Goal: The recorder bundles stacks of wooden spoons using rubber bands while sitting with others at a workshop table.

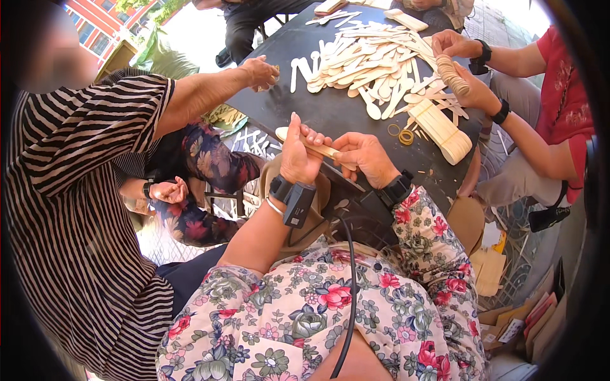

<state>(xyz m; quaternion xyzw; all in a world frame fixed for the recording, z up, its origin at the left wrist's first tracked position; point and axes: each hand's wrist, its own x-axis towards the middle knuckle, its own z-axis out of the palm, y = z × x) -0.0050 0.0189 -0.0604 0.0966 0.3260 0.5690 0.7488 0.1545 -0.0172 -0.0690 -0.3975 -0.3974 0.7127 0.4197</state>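
Observation:
My left hand (301,153) is wrapped round a pale wooden spoon (323,150) at the table's near edge; its rounded end pokes out past the palm. Thumb and fingertips of my right hand (366,159) are closed on the spoon's other end. Whether more than one spoon lies in my grip is hidden by the fingers. Beyond both hands spreads a big loose heap of wooden spoons (375,63). To the right of my right hand lie several yellowish rubber bands (405,136) and a neat stacked bundle of wooden spoons (440,132).
All this sits on a dark table (273,105). At the right, a person in red holds a spoon stack (452,76) in both hands. At the left, the hand (259,73) of a person in stripes reaches over the table. Cardboard pieces (488,272) stand low at the right.

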